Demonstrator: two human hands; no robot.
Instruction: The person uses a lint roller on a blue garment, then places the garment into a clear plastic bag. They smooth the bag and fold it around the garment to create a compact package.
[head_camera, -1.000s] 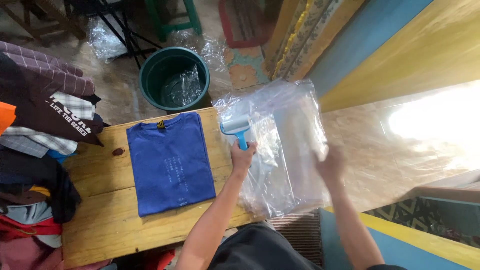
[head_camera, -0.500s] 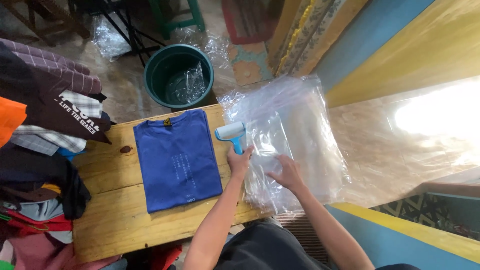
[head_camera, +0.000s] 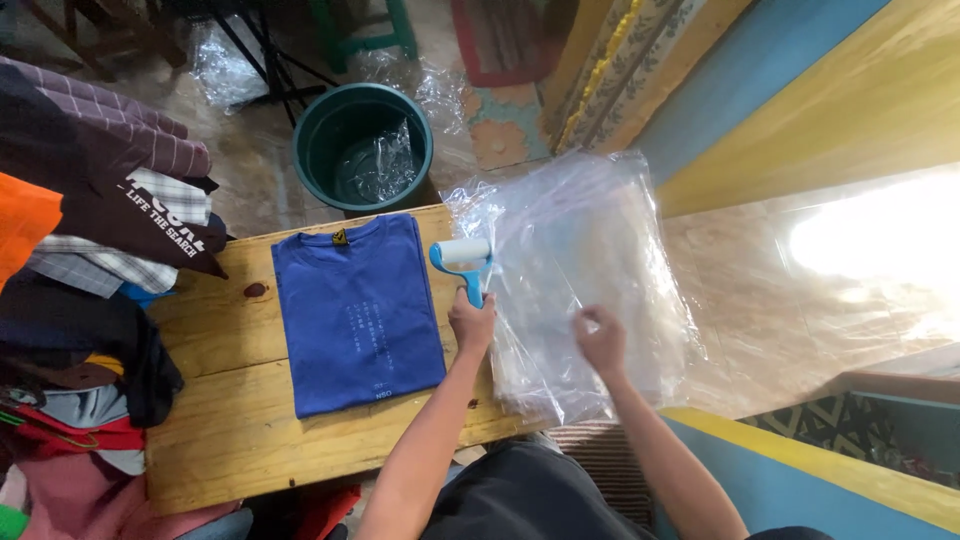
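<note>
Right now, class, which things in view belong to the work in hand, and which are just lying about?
In use:
left hand holding lint roller
right hand on clear plastic bags
folded blue shirt

Lying about:
green bucket
clothes pile

Bare wood lay open along the wooden table's left edge and near edge, wide enough for a hand. The folded blue T-shirt filled its middle, the stack of clear plastic bags overhung its right edge. Piled clothes crowded the left; a green bucket stood beyond the far edge.
</note>
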